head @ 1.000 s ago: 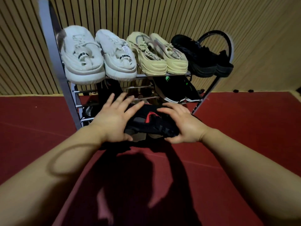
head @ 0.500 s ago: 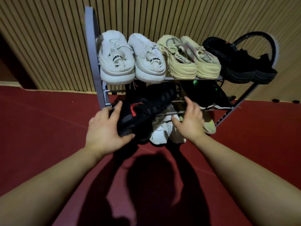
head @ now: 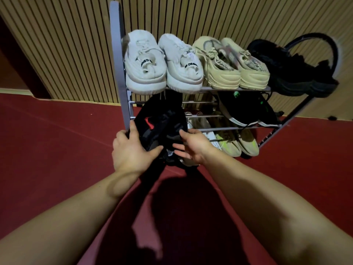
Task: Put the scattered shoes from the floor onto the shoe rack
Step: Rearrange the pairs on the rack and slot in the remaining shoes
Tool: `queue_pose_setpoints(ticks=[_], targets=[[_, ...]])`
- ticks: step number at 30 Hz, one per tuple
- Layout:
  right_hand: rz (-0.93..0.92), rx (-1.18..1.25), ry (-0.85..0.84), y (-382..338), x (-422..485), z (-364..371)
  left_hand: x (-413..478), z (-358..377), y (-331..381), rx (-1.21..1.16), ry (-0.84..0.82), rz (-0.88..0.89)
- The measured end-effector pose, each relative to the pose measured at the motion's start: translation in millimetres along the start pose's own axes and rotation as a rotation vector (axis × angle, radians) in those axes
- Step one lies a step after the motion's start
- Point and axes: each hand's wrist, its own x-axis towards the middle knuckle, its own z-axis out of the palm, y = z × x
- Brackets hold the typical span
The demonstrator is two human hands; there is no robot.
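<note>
Swinging toe-first toward the shoe rack (head: 116,54) now, the black shoe (head: 158,127), and my right hand (head: 193,146) is coming back off the rail to its heel.
My left hand (head: 131,152) is gripping the shoe's left side, thumb hooking underneath; the right is resting loose-fingered against the heel. The shoe is hanging at the rack's near left, toe under the top shelf. I'm judging it best to keep it level while sliding it onto the middle rails. Heel tabs on the white pair (head: 145,64) are showing "NED" and "E DES", cut off; the beige pair (head: 229,64) shows "OREA".
</note>
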Motion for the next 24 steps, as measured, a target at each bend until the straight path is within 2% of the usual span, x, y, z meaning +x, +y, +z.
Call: queue_pose_setpoints(ticks=[4, 12, 13, 14, 17, 19, 21, 24], targets=[[-0.036, -0.005, 0.077, -11.1, 1.2, -20.2, 0.5, 6.1, 7.5, -0.046, 0.000, 0.011], [-0.070, 0.118, 0.448, -27.5, -13.1, -110.2, 12.8, 10.1, 21.3, -0.087, 0.023, 0.009], [-0.081, 0.035, 0.490, -28.3, -8.3, -113.1, 15.0, 10.5, 23.7, -0.100, 0.029, -0.010], [-0.105, -0.172, 0.543, -29.5, -2.0, -113.5, 16.8, 11.3, 25.5, -0.113, 0.030, -0.031], [-0.229, -0.946, 0.668, -36.7, 10.3, -96.1, 19.3, 16.3, 28.7, -0.138, -0.003, -0.091], [-0.349, -1.243, 0.558, -45.6, 13.3, -66.8, 20.1, 19.6, 29.7, -0.135, -0.015, -0.119], [-0.335, -1.344, 0.415, -54.8, 20.6, -42.0, 21.6, 21.0, 30.5, -0.121, -0.016, -0.131], [-0.260, -1.387, 0.309, -64.8, 40.3, -28.8, 23.0, 22.2, 30.5, -0.121, -0.023, -0.150]])
